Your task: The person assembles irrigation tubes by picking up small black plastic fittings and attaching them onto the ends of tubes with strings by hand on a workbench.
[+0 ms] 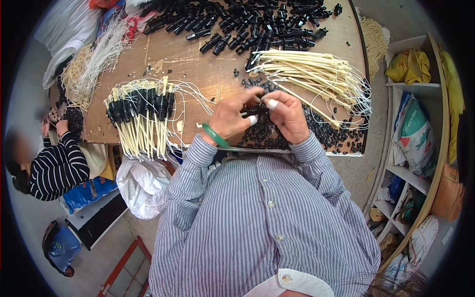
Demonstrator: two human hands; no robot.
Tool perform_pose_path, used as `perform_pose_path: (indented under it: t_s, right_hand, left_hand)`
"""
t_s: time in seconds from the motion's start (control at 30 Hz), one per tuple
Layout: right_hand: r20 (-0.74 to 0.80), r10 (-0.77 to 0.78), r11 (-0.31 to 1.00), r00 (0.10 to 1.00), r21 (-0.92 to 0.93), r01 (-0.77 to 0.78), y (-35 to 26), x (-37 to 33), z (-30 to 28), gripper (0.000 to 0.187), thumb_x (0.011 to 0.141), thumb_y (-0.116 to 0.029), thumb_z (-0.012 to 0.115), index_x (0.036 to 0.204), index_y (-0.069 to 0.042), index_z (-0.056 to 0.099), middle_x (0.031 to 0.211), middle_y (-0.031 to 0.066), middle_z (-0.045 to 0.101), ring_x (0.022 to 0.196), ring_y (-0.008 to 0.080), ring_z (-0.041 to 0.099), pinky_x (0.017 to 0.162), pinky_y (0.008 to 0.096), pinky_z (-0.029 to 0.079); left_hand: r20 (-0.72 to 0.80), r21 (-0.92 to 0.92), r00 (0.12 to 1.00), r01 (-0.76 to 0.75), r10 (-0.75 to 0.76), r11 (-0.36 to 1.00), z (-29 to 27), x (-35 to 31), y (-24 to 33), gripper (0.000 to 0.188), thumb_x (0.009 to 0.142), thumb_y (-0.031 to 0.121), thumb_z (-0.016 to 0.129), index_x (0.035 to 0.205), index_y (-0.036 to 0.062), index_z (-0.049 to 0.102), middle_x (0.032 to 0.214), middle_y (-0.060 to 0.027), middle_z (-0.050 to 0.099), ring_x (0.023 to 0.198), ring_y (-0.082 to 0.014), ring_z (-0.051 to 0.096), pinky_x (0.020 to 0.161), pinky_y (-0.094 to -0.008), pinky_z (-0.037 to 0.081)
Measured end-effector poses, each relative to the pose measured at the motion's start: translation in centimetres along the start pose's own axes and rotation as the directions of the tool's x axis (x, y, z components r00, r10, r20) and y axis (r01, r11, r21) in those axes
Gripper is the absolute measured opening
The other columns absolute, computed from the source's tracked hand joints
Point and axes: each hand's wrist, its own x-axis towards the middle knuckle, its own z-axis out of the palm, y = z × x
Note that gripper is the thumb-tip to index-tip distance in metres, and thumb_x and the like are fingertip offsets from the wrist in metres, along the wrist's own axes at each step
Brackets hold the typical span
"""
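My left hand (229, 118), with a green bangle at its wrist, is closed on a dark plastic fitting (254, 110) over the near edge of the table. My right hand (290, 118) meets it from the other side, fingers pinched; whatever they hold is too small to make out. White covers sit on both thumbs. Small black plastic pieces (267, 133) lie scattered under and around both hands. Beyond my right hand is a bundle of cream tubes with white wires (307, 67). Left of my left hand, similar cream tubes (148, 136) carry black fittings (141, 106).
Many black fittings (247, 24) are heaped at the table's far side. White and beige cords (96, 59) hang at its left end, where another person in a striped top (59, 166) works. A white sack (143, 188) stands below the edge; shelves (408, 180) line the right.
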Motion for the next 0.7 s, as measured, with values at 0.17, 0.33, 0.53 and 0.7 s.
perform_pose_path:
  t_s: [0.17,0.33,0.53,0.7]
  right_hand:
    - [0.083,-0.269,0.818,0.96,-0.507,0.273,-0.8,-0.5,0.4,0.02,0.086,-0.007,0.061,0.104,-0.002,0.067,0.07,-0.0015,0.063,0.051,0.0079,0.052,0.046,0.0239,0.043]
    - [0.378,-0.462,0.137,0.802,-0.863,0.486,-0.2,-0.5,1.2,0.026,0.08,-0.011,0.066,0.106,-0.01,0.068,0.054,0.0031,0.056,0.045,0.0142,0.054,0.046,0.0287,0.043]
    - [-0.006,-0.058,0.591,0.998,-0.806,0.03,-0.5,0.2,2.4,0.028,0.078,-0.013,0.072,0.103,-0.005,0.063,0.055,0.0045,0.056,0.047,0.0135,0.053,0.045,0.0289,0.04]
    - [0.291,-0.651,0.209,0.701,-0.819,0.534,-0.6,-0.1,4.8,0.022,0.079,-0.009,0.072,0.099,-0.002,0.067,0.085,0.01,0.066,0.065,0.0178,0.065,0.059,0.0297,0.053]
  left_hand:
    - [0.188,0.017,0.96,0.208,-0.208,0.978,-0.9,0.0,-0.4,0.04,0.071,0.003,0.062,0.11,0.0005,0.065,0.096,-0.0164,0.069,0.09,-0.0251,0.068,0.081,-0.0337,0.053]
    - [0.095,0.239,0.99,0.08,-0.105,0.968,-0.8,-0.3,-1.0,0.036,0.071,0.006,0.061,0.107,0.0024,0.066,0.092,-0.0154,0.069,0.077,-0.0269,0.069,0.07,-0.0338,0.053]
    - [0.002,0.527,0.997,-0.062,0.071,0.847,-1.2,-1.6,1.2,0.03,0.067,0.006,0.064,0.096,0.0083,0.067,0.081,-0.0095,0.066,0.069,-0.0273,0.065,0.06,-0.0375,0.051]
    - [-0.349,0.676,0.864,-0.036,0.363,0.736,-5.1,-2.0,0.3,0.015,0.069,0.006,0.067,0.083,0.0093,0.068,0.071,-0.0052,0.064,0.066,-0.0225,0.062,0.062,-0.0355,0.046]
